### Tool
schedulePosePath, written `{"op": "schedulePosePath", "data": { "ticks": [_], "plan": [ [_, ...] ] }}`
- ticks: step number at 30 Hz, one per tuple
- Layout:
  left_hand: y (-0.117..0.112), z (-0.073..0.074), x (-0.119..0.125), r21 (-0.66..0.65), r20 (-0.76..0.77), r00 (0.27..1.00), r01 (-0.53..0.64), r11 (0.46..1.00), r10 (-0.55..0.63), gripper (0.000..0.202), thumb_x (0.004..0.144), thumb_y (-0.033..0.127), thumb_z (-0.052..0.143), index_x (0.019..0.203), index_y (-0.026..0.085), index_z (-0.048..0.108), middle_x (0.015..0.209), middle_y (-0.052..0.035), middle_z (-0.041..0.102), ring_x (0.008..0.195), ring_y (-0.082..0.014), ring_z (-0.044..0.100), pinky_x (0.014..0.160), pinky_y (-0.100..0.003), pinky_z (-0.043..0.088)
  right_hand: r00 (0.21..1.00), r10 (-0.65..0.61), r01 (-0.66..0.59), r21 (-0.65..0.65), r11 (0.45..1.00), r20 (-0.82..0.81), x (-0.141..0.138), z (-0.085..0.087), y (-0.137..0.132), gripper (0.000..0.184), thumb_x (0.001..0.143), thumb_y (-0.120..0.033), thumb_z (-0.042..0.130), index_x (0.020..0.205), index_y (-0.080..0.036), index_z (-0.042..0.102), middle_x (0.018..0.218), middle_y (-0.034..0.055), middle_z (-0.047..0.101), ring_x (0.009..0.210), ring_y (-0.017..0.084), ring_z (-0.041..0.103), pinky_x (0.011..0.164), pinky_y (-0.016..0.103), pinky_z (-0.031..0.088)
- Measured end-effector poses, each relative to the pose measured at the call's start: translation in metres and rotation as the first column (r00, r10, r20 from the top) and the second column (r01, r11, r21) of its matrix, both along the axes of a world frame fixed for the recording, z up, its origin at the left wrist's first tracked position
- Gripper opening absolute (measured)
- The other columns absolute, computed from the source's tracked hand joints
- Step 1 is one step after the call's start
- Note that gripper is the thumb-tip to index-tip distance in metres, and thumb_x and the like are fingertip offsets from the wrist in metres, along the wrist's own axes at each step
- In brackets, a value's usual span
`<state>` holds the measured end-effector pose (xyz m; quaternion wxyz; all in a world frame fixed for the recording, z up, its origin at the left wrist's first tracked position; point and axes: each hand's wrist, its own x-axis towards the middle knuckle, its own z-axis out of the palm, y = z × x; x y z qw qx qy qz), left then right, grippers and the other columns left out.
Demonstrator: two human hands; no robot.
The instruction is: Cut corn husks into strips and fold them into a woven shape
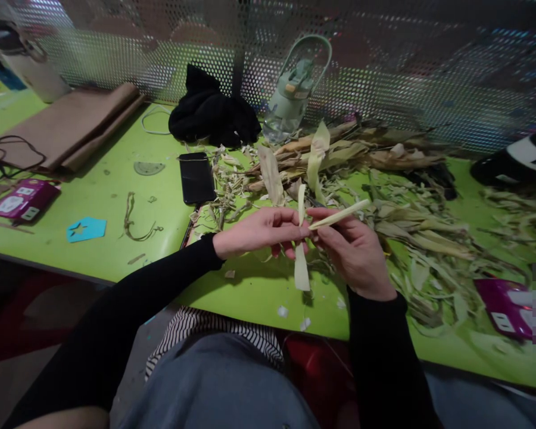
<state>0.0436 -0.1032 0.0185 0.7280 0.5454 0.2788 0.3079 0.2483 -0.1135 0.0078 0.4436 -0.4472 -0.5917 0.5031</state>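
Both hands meet above the green table, pinching pale strips of corn husk. My left hand (pixel 272 231) is closed, its thumb and fingers on an upright corn husk strip (pixel 301 269) that sticks out above and below the fingertips. In my right hand (pixel 351 247), also closed, a second husk strip (pixel 342 213) slants up to the right. The strips cross or touch at the fingertips; how they join is hidden by the fingers. Just beyond the hands lie wider husk pieces (pixel 271 174) and a heap of dry husks (pixel 335 149).
A phone (pixel 197 179) lies left of the husk scraps. Behind stand a green bottle (pixel 290 98) and a black cloth bundle (pixel 214 110). Purple power strips (pixel 24 199) lie at both sides. A brown folded sheet (pixel 71 128) and blue tag (pixel 86 229) are left; a dark bottle (pixel 513 159) lies right.
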Motion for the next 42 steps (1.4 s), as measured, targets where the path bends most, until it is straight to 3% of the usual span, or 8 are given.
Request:
{"op": "schedulePosePath", "data": {
  "ticks": [3,11,19,23,28,33,38,42],
  "plan": [
    [0.000,0.001,0.000,-0.002,-0.006,1.000,0.019,1.000,-0.019,0.030,0.088,0.041,0.070,0.087,0.013,0.058,0.084,-0.0036,0.073,0.058,-0.0049,0.064,0.050,-0.017,0.043,1.000,0.029,-0.029,0.033,0.999,0.000,0.003,0.001,-0.001,0.029,0.083,-0.041,0.076,0.110,-0.030,0.077,0.088,0.0017,0.072,0.068,0.014,0.059,0.060,0.029,0.051],
    [0.001,-0.001,0.000,0.002,-0.026,0.999,0.038,0.999,-0.038,0.034,0.090,0.047,0.067,0.087,0.014,0.058,0.083,-0.0026,0.074,0.059,-0.0043,0.064,0.051,-0.016,0.045,0.998,0.026,-0.035,0.163,0.986,0.054,-0.001,0.008,-0.001,0.013,0.081,-0.039,0.078,0.084,-0.026,0.077,0.084,0.0014,0.065,0.059,0.011,0.051,0.052,0.027,0.045],
    [-0.001,-0.003,0.003,0.107,-0.074,0.996,-0.041,0.993,0.049,0.031,0.088,0.043,0.069,0.086,0.014,0.058,0.074,0.0000,0.069,0.057,-0.0057,0.063,0.050,-0.016,0.045,0.994,-0.101,0.098,0.100,0.990,0.033,-0.007,-0.002,-0.004,0.012,0.081,-0.034,0.078,0.087,-0.024,0.076,0.069,-0.0020,0.063,0.055,0.010,0.052,0.050,0.024,0.043],
    [-0.004,-0.005,0.005,0.164,-0.131,0.976,-0.153,0.975,0.175,0.030,0.089,0.042,0.068,0.085,0.014,0.058,0.071,0.0004,0.068,0.058,-0.0065,0.064,0.050,-0.016,0.044,0.997,-0.077,0.077,0.047,0.996,-0.001,-0.009,-0.003,-0.004,0.020,0.086,-0.039,0.073,0.095,-0.023,0.077,0.078,0.0010,0.068,0.062,0.011,0.057,0.055,0.025,0.048],
    [-0.005,-0.008,0.009,0.164,-0.166,0.968,-0.163,0.973,0.190,0.025,0.093,0.038,0.064,0.089,0.014,0.060,0.071,0.0007,0.068,0.058,-0.0065,0.064,0.050,-0.015,0.044,0.988,-0.134,0.129,0.068,0.989,0.080,-0.013,-0.001,-0.004,0.019,0.082,-0.039,0.077,0.093,-0.023,0.077,0.078,0.0012,0.070,0.059,0.011,0.054,0.053,0.025,0.048],
    [-0.007,-0.006,0.010,0.163,-0.178,0.964,-0.168,0.972,0.197,0.018,0.092,0.030,0.064,0.089,0.012,0.061,0.070,0.0011,0.067,0.059,-0.0059,0.064,0.052,-0.015,0.046,0.973,-0.217,0.223,0.073,0.972,-0.084,-0.018,-0.006,-0.003,0.017,0.081,-0.039,0.078,0.087,-0.023,0.077,0.076,0.0007,0.069,0.058,0.010,0.053,0.053,0.025,0.047],
    [-0.006,-0.008,0.010,0.090,-0.176,0.972,-0.139,0.986,0.153,0.020,0.086,0.027,0.073,0.088,0.011,0.062,0.068,0.0018,0.067,0.059,-0.0058,0.063,0.057,-0.017,0.049,0.960,-0.219,0.226,0.022,0.974,-0.171,-0.021,-0.006,-0.001,0.016,0.076,-0.038,0.083,0.080,-0.024,0.076,0.068,-0.0015,0.063,0.056,0.009,0.051,0.051,0.024,0.044],
    [-0.003,-0.007,0.011,-0.096,-0.078,0.989,-0.137,0.986,0.130,0.017,0.095,0.026,0.061,0.094,0.010,0.064,0.080,-0.0039,0.072,0.067,-0.0066,0.067,0.068,-0.020,0.055,0.962,-0.233,0.238,0.020,0.971,-0.143,-0.015,-0.004,0.008,0.020,0.075,-0.040,0.083,0.081,-0.023,0.076,0.068,-0.0019,0.063,0.058,0.009,0.053,0.054,0.024,0.047]
  ]
}}
